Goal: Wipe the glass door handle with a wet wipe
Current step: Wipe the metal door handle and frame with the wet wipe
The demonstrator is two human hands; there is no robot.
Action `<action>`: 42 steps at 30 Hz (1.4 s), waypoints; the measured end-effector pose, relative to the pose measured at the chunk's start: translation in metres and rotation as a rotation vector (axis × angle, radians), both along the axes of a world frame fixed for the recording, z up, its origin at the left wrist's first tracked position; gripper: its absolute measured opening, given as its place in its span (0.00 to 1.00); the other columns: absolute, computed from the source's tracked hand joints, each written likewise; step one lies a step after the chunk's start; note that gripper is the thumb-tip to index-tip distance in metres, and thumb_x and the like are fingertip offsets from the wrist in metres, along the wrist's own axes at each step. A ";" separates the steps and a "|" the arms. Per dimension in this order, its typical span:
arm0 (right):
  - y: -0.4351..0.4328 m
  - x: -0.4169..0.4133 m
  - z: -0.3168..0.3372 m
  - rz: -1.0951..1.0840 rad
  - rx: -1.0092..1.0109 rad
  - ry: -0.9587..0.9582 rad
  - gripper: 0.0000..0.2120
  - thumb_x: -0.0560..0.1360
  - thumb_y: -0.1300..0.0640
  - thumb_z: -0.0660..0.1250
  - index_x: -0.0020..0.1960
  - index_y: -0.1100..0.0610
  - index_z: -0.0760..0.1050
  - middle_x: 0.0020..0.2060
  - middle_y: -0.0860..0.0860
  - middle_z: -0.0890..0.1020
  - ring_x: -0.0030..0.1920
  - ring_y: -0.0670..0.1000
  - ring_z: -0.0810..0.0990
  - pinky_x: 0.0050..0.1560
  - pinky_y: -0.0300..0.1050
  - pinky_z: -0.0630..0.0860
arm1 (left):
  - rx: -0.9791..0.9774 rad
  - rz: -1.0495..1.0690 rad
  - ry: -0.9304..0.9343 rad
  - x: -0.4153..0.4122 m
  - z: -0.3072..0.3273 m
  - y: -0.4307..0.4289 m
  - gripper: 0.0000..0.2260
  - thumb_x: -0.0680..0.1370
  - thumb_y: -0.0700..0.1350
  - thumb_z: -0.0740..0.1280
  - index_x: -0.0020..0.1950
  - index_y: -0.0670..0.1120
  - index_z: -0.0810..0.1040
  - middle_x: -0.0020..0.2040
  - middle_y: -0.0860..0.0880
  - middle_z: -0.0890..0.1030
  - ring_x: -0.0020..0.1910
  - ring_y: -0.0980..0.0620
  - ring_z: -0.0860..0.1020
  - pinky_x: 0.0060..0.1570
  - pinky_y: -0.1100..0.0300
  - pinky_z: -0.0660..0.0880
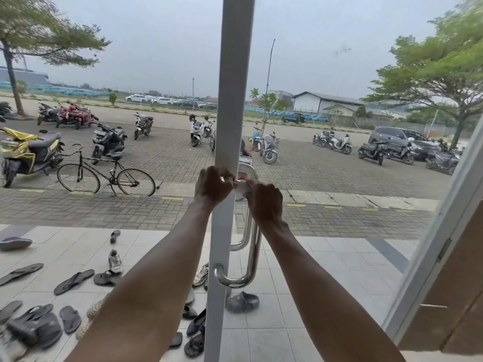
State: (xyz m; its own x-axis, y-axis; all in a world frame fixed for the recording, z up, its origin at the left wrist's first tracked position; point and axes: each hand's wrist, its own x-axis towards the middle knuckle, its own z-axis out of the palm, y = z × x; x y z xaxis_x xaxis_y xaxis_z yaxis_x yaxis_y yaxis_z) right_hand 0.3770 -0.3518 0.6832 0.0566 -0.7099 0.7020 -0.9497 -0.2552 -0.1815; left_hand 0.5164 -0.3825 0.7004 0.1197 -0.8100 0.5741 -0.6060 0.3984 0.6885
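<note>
A polished steel pull handle (253, 253) runs down the white frame (230, 100) of the glass door, from a top bend near the middle of the view to a lower bend below it. A white wet wipe (241, 186) is bunched against the handle's upper part. My right hand (265, 202) is closed around the wipe and the bar there. My left hand (213, 185) is fisted just left of it, at the door frame's edge, with its fingers touching the wipe's end. Whether the left hand grips the wipe or the frame is hidden by its knuckles.
Through the glass lie several sandals and shoes (74, 280) on a tiled porch. Beyond it are a bicycle (104, 175), parked motorcycles and cars on brick paving. A second white door frame (441, 236) slants at the right, beside a brown wall (457, 304).
</note>
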 end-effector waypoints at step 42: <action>0.000 -0.008 -0.051 -0.106 -0.056 -0.559 0.15 0.69 0.48 0.74 0.48 0.58 0.82 0.39 0.58 0.85 0.39 0.60 0.84 0.40 0.46 0.76 | -0.036 0.055 0.114 -0.009 -0.010 0.002 0.16 0.67 0.40 0.60 0.44 0.49 0.87 0.43 0.49 0.87 0.48 0.49 0.84 0.52 0.61 0.78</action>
